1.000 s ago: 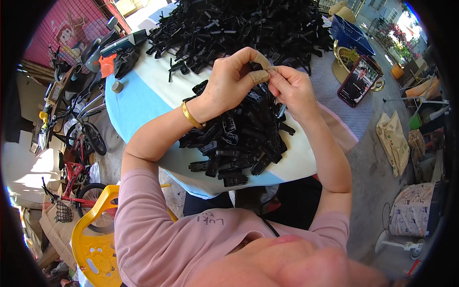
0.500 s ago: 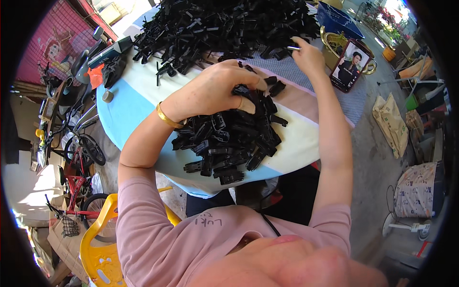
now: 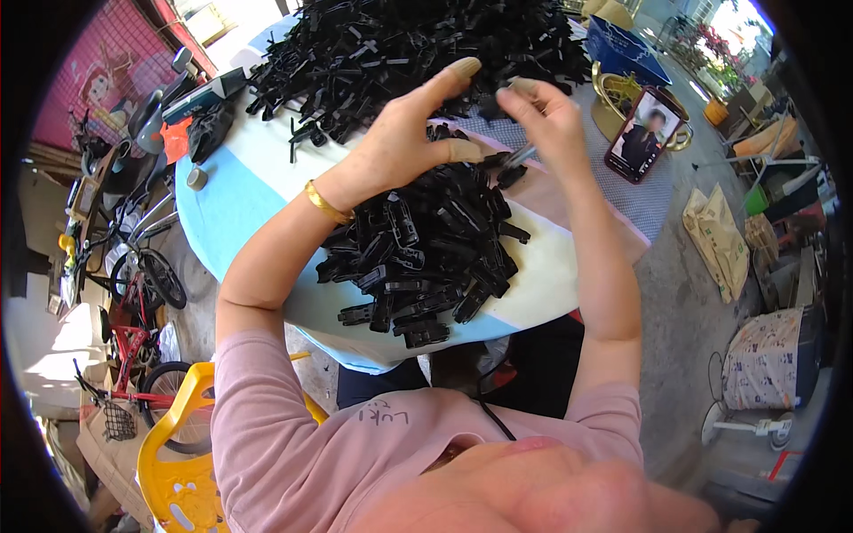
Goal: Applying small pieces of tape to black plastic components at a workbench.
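Note:
My left hand [image 3: 400, 138], with tan coverings on its thumb and fingertip, is open above the near pile, thumb and finger spread apart. No object shows between them. My right hand [image 3: 549, 124] is closed, pinching a small black plastic piece [image 3: 490, 107] between thumb and fingers. A slim silver metal tool [image 3: 520, 156] sticks out from under the same hand, pointing down and left. Below my hands lies a pile of black plastic clip-like parts [image 3: 418, 258]. Beyond them spreads a larger heap of thin black pieces [image 3: 400, 53].
A round table with a striped cloth [image 3: 218, 218] carries both piles. At its right stand a phone [image 3: 647, 133], a gold-coloured pot [image 3: 609, 111] and a blue box [image 3: 631, 53]. A small round tin [image 3: 196, 178] sits at the left edge. A yellow chair [image 3: 173, 444] stands lower left.
My left hand has opened and lifted away from the near pile. My right hand has come in from the far heap toward my left hand, now with a black piece in its fingers.

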